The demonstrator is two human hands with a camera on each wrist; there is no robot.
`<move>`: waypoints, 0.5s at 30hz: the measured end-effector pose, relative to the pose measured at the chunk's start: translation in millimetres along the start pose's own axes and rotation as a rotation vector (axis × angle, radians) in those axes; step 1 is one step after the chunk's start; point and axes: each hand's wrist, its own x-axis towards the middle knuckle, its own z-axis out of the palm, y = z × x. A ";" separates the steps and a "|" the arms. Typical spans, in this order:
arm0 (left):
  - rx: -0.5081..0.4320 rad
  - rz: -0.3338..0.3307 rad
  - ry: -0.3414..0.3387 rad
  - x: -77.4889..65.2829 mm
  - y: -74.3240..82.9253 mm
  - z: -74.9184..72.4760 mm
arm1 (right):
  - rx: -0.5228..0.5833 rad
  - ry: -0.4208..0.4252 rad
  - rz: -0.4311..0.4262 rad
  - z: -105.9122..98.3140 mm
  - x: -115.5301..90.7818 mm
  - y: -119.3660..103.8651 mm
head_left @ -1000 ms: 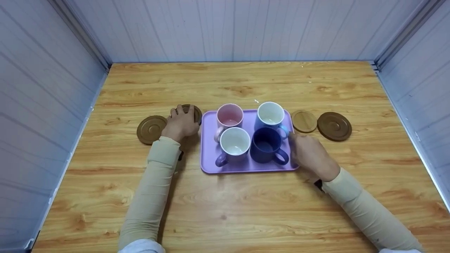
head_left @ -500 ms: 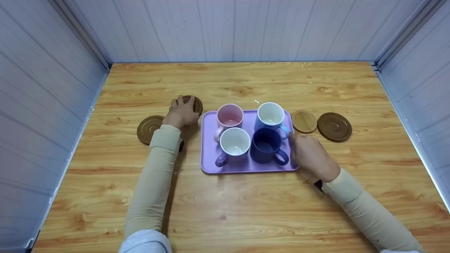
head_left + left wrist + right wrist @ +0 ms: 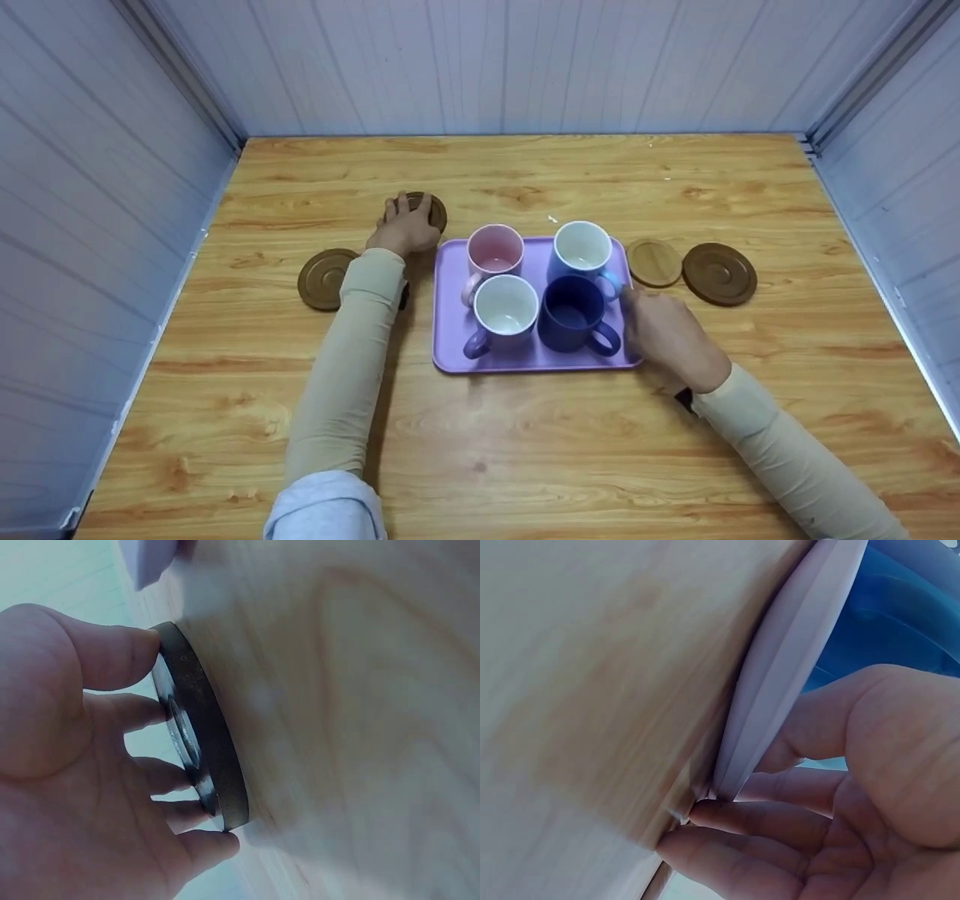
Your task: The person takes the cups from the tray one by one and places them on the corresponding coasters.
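My left hand (image 3: 405,231) grips a dark brown wooden coaster (image 3: 436,215) beyond the tray's far left corner. In the left wrist view, the thumb is at one edge of this coaster (image 3: 214,735) and the fingers spread across its face to the opposite edge. A purple tray (image 3: 450,330) carries a pink mug (image 3: 495,259), a light blue mug (image 3: 581,247), a navy mug (image 3: 572,315) and a purple-handled mug (image 3: 506,304) with a white inside. My right hand (image 3: 671,337) holds the tray's right edge, thumb over the rim (image 3: 787,667) and fingertips at its underside.
Another dark coaster (image 3: 322,279) lies left of the tray. To the right, a lighter wood coaster (image 3: 654,262) sits between the tray and a dark coaster (image 3: 720,274). White panel walls (image 3: 480,67) bound the wooden table at the back and sides.
My left hand has moved the coaster away from me, from beside the tray's far left corner to beyond it. The right hand stays at the tray's edge.
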 end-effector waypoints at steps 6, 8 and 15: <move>0.004 0.001 -0.026 5.1 7.6 -5.2 | -0.006 0.013 0.000 0.0 -0.6 -0.8; 0.004 0.001 -0.021 7.4 9.1 -5.7 | -0.004 0.012 0.004 0.1 -0.8 -1.1; 0.004 0.063 0.010 19.4 13.2 -0.8 | 0.010 -0.002 0.015 0.9 0.1 0.1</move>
